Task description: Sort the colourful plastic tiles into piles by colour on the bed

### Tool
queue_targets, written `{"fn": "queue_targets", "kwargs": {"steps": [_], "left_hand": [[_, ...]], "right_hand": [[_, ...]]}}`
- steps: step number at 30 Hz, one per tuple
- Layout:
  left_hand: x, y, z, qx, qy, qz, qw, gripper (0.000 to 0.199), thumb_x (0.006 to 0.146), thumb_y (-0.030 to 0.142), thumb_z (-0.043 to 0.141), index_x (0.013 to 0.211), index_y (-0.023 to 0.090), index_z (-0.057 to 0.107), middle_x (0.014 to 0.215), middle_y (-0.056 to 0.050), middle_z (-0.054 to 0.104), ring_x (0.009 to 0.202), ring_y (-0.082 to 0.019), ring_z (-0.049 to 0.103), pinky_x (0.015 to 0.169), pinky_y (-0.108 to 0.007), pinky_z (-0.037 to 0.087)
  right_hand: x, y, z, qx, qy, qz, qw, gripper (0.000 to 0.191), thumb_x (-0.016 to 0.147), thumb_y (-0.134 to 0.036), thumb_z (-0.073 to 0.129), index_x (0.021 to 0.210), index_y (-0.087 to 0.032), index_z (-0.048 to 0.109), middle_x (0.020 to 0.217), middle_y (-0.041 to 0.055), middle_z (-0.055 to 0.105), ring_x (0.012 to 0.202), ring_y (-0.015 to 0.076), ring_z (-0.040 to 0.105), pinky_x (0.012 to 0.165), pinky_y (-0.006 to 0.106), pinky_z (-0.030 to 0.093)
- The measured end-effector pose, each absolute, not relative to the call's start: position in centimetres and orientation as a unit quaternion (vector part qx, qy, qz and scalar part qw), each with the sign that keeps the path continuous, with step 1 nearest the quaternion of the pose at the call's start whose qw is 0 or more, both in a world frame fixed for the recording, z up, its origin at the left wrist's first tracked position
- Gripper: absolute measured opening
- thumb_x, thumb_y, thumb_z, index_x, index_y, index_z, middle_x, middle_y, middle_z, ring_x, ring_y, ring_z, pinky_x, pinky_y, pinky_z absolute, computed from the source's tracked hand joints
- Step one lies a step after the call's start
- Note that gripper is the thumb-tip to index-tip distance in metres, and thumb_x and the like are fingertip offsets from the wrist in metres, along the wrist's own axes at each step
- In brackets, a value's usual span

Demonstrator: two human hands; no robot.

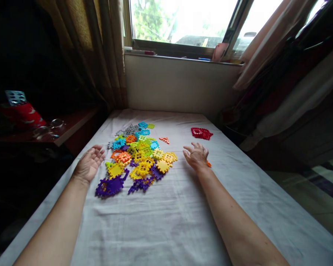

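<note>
My left hand (90,162) is open beside the left edge of a heap of plastic interlocking tiles, palm turned inward, holding nothing. The heap mixes yellow tiles (143,168), purple tiles (110,186), orange tiles (123,157), green, blue and grey tiles (130,130). To the right of the heap, my right hand (196,155) is spread with its fingers apart and nothing visible in them. An orange piece (209,164) shows partly behind its wrist. Farther back lies a small group of red tiles (201,133). One orange triangular piece (164,140) sits between heap and right hand.
A pale sheet (166,221) covers the surface. At left, a dark side table (69,129) bears glasses (49,128) and a red patterned container (24,116). A curtain (100,55), a window sill (177,57) with a pink cup (219,51), and hanging clothes (294,81) surround it.
</note>
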State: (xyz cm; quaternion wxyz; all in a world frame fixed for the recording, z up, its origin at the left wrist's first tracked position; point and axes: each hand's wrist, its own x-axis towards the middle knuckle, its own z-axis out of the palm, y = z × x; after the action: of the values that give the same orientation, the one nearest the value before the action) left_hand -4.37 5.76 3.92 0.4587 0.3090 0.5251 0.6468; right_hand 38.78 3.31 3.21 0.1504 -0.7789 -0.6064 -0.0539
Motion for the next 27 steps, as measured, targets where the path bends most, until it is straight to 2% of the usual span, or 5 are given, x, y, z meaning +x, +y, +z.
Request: {"fn": "queue_targets", "kwargs": {"steps": [6,9,14,22,27], "left_hand": [[-5.9,5.8,2.8,0.257,0.465,0.672,0.516,0.015,0.082,0.040,0.060,0.088,0.027,0.064,0.117,-0.008,0.072,0.121,-0.027,0.063,0.101,-0.049,0.055],[-6.1,5.8,2.9,0.259,0.466,0.668,0.518,0.018,0.085,0.043,0.056,0.089,0.027,0.065,0.121,-0.007,0.071,0.124,-0.027,0.062,0.104,-0.052,0.053],[-6.1,6.0,2.8,0.280,0.469,0.662,0.514,0.021,0.087,0.045,0.054,0.090,0.027,0.065,0.116,-0.008,0.072,0.121,-0.029,0.063,0.102,-0.055,0.054],[-4.8,5.5,4.5,0.146,0.440,0.690,0.556,0.021,0.090,0.029,0.047,0.093,0.024,0.067,0.109,-0.008,0.073,0.109,-0.022,0.069,0.082,-0.037,0.063],[-4.6,5.4,4.6,0.136,0.428,0.697,0.559,0.017,0.084,0.024,0.053,0.088,0.026,0.069,0.103,-0.008,0.074,0.103,-0.023,0.070,0.071,-0.034,0.065]], "right_hand": [[34.1,8.1,4.8,-0.742,-0.657,0.033,0.131,0.038,0.094,-0.033,0.054,0.129,-0.029,0.067,0.130,0.0059,0.068,0.116,0.0225,0.062,0.096,0.034,0.045],[32.5,10.6,4.6,-0.762,-0.637,0.047,0.109,0.039,0.094,-0.035,0.055,0.130,-0.027,0.065,0.125,0.0073,0.070,0.113,0.0231,0.064,0.091,0.032,0.047],[31.7,12.2,4.1,-0.778,-0.620,0.046,0.092,0.029,0.094,-0.028,0.053,0.116,-0.027,0.071,0.118,0.0078,0.072,0.107,0.0228,0.066,0.085,0.031,0.047],[36.1,6.8,5.2,-0.782,-0.600,0.006,0.166,0.022,0.092,-0.029,0.056,0.106,-0.027,0.074,0.110,0.0043,0.074,0.101,0.0210,0.066,0.084,0.030,0.046],[40.5,1.9,6.0,-0.829,-0.540,-0.010,0.143,0.021,0.089,-0.029,0.057,0.101,-0.026,0.075,0.107,0.0049,0.075,0.099,0.0222,0.067,0.079,0.031,0.044]]}}
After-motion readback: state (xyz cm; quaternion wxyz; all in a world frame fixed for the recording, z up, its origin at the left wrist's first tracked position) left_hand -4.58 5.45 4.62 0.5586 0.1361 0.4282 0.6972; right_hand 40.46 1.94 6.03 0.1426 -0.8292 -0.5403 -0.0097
